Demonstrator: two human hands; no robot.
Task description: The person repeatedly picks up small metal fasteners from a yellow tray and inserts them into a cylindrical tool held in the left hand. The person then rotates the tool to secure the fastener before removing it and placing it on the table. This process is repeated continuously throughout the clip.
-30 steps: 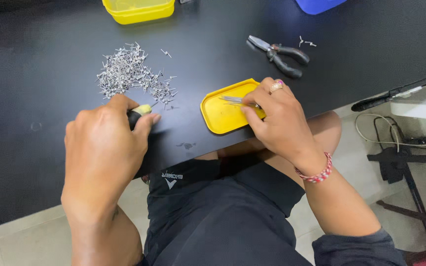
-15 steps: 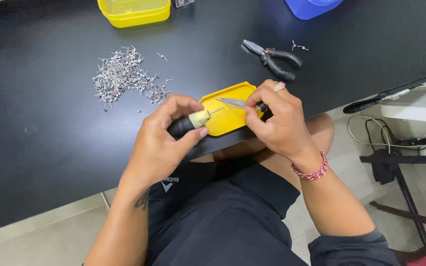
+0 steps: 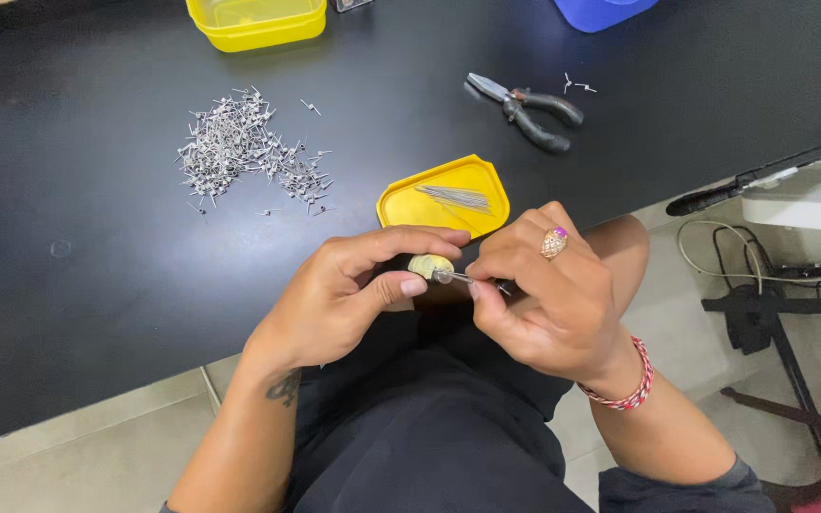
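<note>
The left hand (image 3: 349, 294) is closed around a small tool with a pale yellow tip (image 3: 428, 266), thumb and fingers clamped on it just over the near edge of the black surface (image 3: 97, 285). The right hand (image 3: 548, 294), wearing a ring and a red-and-white bracelet, pinches a thin metal pin (image 3: 467, 278) between thumb and forefinger, with the pin's end at the tool's tip; whether it is already seated inside is hard to tell from this angle. Both hands meet above the person's lap, just in front of a shallow yellow lid (image 3: 444, 195) that holds a small bundle of straight wires (image 3: 456, 198). Further left on the surface lies a loose heap of small metal pieces (image 3: 239, 147). Pliers (image 3: 529, 104) rest well behind the lid, and a yellow tub (image 3: 257, 21) stands at the far edge.
</note>
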